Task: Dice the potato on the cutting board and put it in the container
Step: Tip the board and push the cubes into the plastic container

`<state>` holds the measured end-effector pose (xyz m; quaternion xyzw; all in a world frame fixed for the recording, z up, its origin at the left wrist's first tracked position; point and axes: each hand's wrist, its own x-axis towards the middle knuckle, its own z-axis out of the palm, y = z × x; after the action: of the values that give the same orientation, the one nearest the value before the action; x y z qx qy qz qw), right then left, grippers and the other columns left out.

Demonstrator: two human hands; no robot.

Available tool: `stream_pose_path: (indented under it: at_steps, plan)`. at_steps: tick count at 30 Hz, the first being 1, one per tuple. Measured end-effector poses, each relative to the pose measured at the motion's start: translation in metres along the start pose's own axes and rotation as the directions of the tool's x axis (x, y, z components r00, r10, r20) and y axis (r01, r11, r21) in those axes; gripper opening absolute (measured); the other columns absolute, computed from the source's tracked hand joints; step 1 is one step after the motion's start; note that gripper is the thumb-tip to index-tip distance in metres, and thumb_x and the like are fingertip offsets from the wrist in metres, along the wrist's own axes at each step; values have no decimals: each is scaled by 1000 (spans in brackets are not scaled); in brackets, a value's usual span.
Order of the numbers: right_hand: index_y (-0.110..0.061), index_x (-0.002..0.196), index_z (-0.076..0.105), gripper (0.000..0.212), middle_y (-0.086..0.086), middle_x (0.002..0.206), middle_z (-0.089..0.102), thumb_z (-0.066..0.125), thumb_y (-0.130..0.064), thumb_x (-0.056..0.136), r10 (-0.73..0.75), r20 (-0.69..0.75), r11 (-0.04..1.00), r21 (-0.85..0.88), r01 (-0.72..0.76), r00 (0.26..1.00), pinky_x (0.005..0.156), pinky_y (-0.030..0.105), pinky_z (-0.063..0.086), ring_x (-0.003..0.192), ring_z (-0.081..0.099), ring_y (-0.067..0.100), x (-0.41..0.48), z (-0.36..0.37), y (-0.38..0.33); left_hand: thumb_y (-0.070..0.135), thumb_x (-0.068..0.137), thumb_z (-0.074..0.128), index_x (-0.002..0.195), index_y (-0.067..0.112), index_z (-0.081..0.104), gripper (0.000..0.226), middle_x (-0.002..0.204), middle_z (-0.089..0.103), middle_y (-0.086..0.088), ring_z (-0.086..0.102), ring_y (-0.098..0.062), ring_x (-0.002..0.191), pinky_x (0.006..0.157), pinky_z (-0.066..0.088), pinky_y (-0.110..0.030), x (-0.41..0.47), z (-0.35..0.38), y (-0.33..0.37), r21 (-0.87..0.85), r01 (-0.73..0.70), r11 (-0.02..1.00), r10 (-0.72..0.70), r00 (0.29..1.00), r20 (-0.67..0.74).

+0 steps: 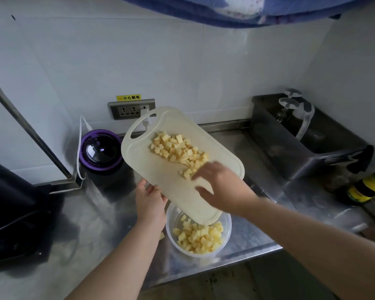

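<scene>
Purple-rimmed appliance [100, 150], wall socket [131, 109], bottle [368, 187]

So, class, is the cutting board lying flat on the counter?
No, the left hand holds the cutting board tilted in the air, its lower edge over the container of potato cubes.

Pale yellow potato dice [178, 150] on a cream cutting board [173, 188]; purple-ringed black gadget [100, 150] at nine o'clock, blue patterned cloth [225, 9] at twelve.

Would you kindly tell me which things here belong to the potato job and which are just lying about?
Job in hand: cutting board, diced potato, container, left hand gripping the board, right hand pushing the cubes.
Lying about: purple appliance, dark bin, bottle, wall socket.
</scene>
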<state>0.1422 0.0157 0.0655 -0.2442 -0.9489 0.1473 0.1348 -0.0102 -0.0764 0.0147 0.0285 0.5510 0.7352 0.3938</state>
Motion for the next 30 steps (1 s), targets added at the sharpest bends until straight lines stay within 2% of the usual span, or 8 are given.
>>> stream_pose_path:
  at_steps: [2,5,8,11,14,19,25,30]
  plan:
    - [-17,122,63,35,7,124,58,66,-28,89,-47,-77,995,-95,39,996,97,43,44,114,50,27,36,-16,-11,-6,97,42,130,20,51,43,115,66,-3,66,-15,104,87,55,-34,-1,3,-3,4,13,1000,-13,1000,18]
    - [-25,140,45,51,4,147,36,57,-41,94,-73,14,954,-289,74,997,112,39,26,135,31,25,82,-22,-29,-10,96,38,128,18,53,46,115,68,-5,67,-15,103,84,55,-31,-3,6,-7,34,4,999,-6,999,42]
    - [-29,141,42,51,4,150,30,54,-44,94,-66,58,925,-370,83,996,117,43,17,140,23,25,105,-8,-35,-13,95,36,126,18,54,48,113,69,-5,67,-16,105,89,54,-34,-6,6,-7,43,6,999,-8,999,47]
    - [-25,136,46,43,5,142,37,50,-38,95,-40,45,923,-382,54,998,115,46,20,134,30,27,111,4,-31,-13,94,34,122,17,57,46,108,71,-3,67,-16,103,91,54,-35,-9,3,-4,64,-8,998,4,998,66]
    - [-20,131,49,38,6,133,41,48,-30,94,-39,21,924,-379,44,999,106,41,29,123,38,28,111,11,-26,-13,94,34,121,14,57,44,104,72,-4,68,-16,102,89,54,-34,-9,-3,-2,95,-16,995,8,997,79]
    - [-19,122,53,30,7,126,44,48,-26,94,-20,40,945,-325,32,999,94,38,37,114,40,28,107,18,-22,-11,96,36,125,13,55,42,102,72,-2,68,-15,99,85,55,-31,-8,-7,-3,125,-6,992,-2,998,67]
    - [-17,120,56,28,7,124,43,47,-26,95,53,58,968,-249,-37,997,96,36,32,114,38,29,97,33,-16,-8,98,37,123,19,51,40,102,68,1,66,-11,97,83,53,-30,-8,-7,-4,116,30,993,-35,999,37]
    - [-16,117,58,26,8,121,44,46,-27,97,70,60,977,-207,-56,996,98,37,31,113,39,30,88,47,-16,-10,96,37,127,18,54,44,101,70,1,67,-12,96,82,54,-31,2,-14,-12,113,60,992,-61,998,7]
